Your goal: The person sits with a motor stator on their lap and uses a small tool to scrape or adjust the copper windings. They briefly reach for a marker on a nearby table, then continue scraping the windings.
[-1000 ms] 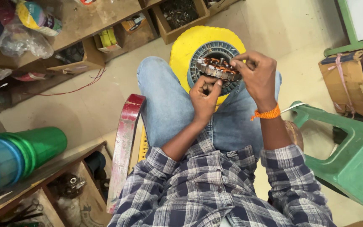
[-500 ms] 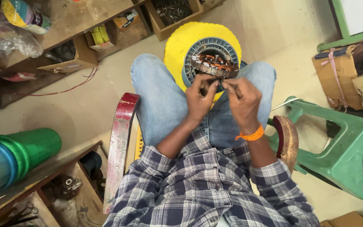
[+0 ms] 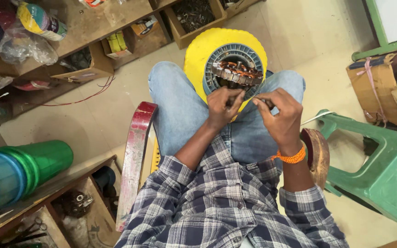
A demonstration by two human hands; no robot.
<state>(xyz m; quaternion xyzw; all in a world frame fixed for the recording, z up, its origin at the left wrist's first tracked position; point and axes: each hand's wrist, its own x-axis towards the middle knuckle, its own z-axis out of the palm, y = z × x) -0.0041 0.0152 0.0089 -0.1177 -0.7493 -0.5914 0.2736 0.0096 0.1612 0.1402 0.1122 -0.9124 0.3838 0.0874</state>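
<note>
At the upper centre of the frame a copper-wound motor stator (image 3: 237,73) sits in a grey ribbed housing (image 3: 217,57) on a yellow stool (image 3: 198,50) between the person's knees. The left hand (image 3: 224,108) is curled shut just below the stator, fingers pinching something, perhaps a wire, too small to tell. The right hand (image 3: 281,115), beside it, is likewise pinched closed.

One motor stator (image 3: 236,73), one yellow stool (image 3: 198,57), two hands, perhaps three cardboard boxes.
</note>
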